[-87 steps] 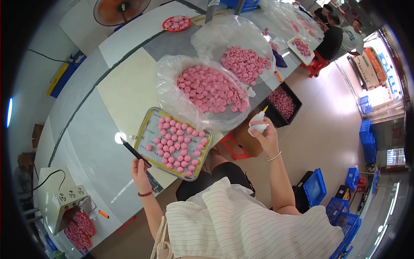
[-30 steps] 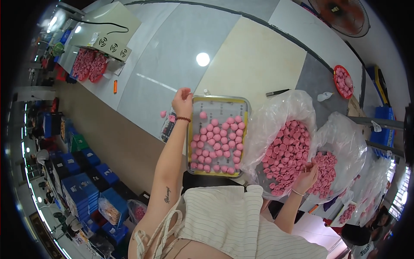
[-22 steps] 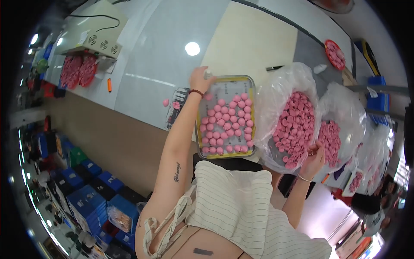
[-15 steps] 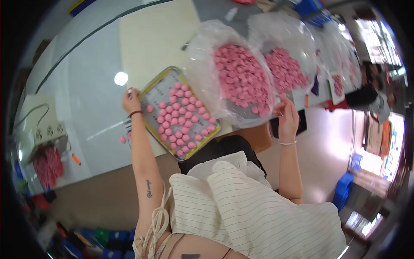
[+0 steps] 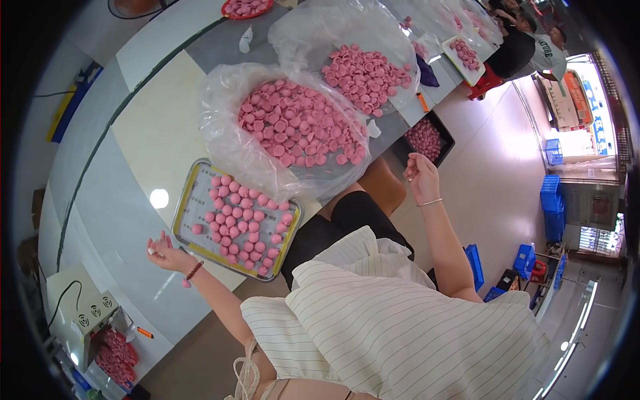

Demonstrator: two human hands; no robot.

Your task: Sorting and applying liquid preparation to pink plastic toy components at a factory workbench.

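Observation:
My left hand (image 5: 165, 251) rests on the pale table just left of a metal tray (image 5: 197, 203) with a yellow rim. Its fingertips pinch a small white piece (image 5: 152, 251). Many round pink pieces (image 5: 241, 223) lie in the tray. My right hand (image 5: 420, 177) is raised off the table's edge, fingers loosely curled and holding nothing. It hovers beside a black crate of pink pieces (image 5: 427, 137). A clear plastic bag heaped with pink pieces (image 5: 293, 127) sits just behind the tray.
A second bag of pink pieces (image 5: 363, 70) lies farther back, and a red plate (image 5: 247, 7) at the far edge. A grey box with a cable (image 5: 93, 317) stands at lower left. Blue crates (image 5: 552, 200) sit on the floor. Another person (image 5: 527, 47) sits far right.
The view has swung about. My left hand has moved from the tray's far corner to the table left of it. My right hand has left the bag's edge and hangs in the air.

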